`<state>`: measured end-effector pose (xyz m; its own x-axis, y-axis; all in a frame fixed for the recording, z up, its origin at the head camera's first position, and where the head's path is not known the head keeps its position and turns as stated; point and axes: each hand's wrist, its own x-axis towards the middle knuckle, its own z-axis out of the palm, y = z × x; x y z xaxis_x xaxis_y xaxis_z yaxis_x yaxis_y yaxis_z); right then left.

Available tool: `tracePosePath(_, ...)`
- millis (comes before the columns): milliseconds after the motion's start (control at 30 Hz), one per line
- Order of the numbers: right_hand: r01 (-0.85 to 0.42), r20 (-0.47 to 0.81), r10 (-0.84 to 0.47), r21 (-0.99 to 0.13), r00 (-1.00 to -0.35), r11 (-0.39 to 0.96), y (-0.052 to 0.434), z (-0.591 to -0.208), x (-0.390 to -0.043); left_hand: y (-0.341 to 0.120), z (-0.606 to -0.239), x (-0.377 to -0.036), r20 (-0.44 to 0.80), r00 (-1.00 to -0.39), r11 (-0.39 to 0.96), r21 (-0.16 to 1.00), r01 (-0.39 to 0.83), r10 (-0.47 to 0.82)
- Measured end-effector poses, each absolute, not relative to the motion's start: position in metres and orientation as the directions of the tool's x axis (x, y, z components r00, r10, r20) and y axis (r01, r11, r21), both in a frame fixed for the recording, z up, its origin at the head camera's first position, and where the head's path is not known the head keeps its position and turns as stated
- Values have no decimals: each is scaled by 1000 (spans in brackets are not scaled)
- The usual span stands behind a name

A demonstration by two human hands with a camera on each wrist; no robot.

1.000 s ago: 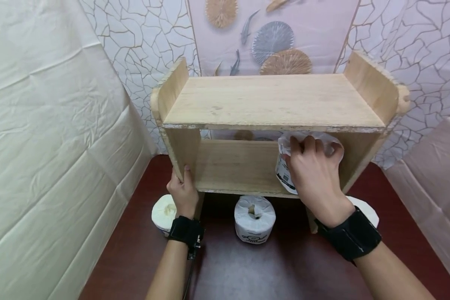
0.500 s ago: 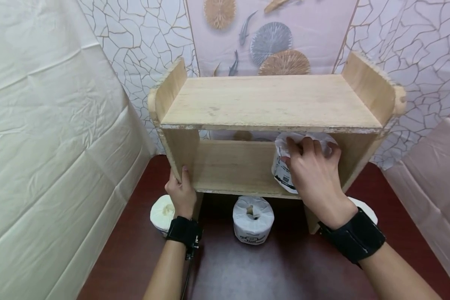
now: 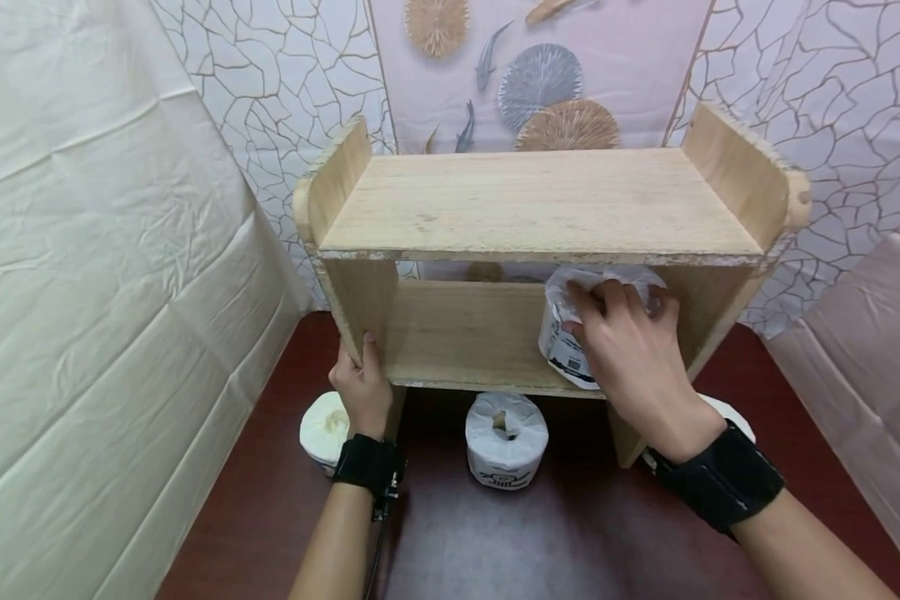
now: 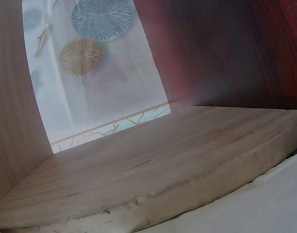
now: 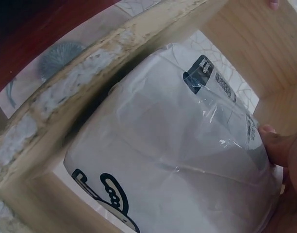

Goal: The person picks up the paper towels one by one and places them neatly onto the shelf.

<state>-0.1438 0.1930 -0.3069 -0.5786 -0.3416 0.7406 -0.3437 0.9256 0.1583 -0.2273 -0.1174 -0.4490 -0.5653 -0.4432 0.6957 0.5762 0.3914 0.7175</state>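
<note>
My right hand [image 3: 633, 342] grips the top of a wrapped toilet paper roll [image 3: 562, 342], which stands on the middle board of a wooden shelf [image 3: 532, 204], near its right side panel. Up close in the right wrist view, the roll's clear wrapper [image 5: 173, 131] shows dark print, with part of my thumb against it. My left hand [image 3: 363, 387] holds the lower front edge of the shelf's left side panel [image 3: 356, 304], thumb on the inner face. The left wrist view shows bare wood of that panel [image 4: 153, 165] but no fingers.
Under the shelf stands another wrapped roll [image 3: 506, 450]. A roll [image 3: 321, 429] sits left of the shelf, and a white one [image 3: 727, 412] at right is mostly behind my right wrist. The dark red table [image 3: 255, 517] meets cloth-covered walls [image 3: 120, 292].
The roll in my right hand has shifted slightly left along the board, away from the right panel. My left hand keeps its hold on the left panel.
</note>
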Motion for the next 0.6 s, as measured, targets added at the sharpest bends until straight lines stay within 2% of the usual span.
tracePosePath(167, -384, 706, -370, 149, -604, 911, 197, -304, -143, -118, -449, -227, 695, -568, 396, 718, 572, -441)
tracePosePath(367, -440, 693, -393, 120, -604, 890, 205, -300, -145, -118, -450, -227, 709, -560, 404, 705, 583, -429)
tracePosePath(500, -472, 703, -403, 107, -586, 875, 209, -300, -147, -118, -451, -228, 700, -562, 395, 713, 579, -441)
tracePosePath(600, -500, 711, -447, 154, -543, 852, 213, -301, -150, -117, -449, -228, 697, -559, 405, 716, 568, -450)
